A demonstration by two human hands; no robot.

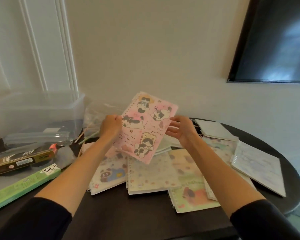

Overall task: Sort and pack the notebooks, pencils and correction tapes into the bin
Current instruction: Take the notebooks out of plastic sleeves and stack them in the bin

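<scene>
A pink spiral notebook (145, 129) with cartoon cats is held tilted above the table. My left hand (110, 126) pinches its left, spiral edge. My right hand (180, 129) touches its right edge with the fingers spread. Below it, several pastel notebooks (152, 174) lie spread over the dark table (121, 210). A clear plastic bin (36, 113) stands at the back left. A brown pencil box (21, 161) and a green pencil box (22, 186) lie in front of the bin. Loose pencils (84, 135) lie beside a clear bag. No correction tapes can be made out.
A crumpled clear plastic bag (97, 115) sits between the bin and the held notebook. A clear lid or case (36, 137) lies in front of the bin. More pale notebooks (256, 168) reach toward the table's right rounded edge. A dark screen (275, 40) hangs on the wall.
</scene>
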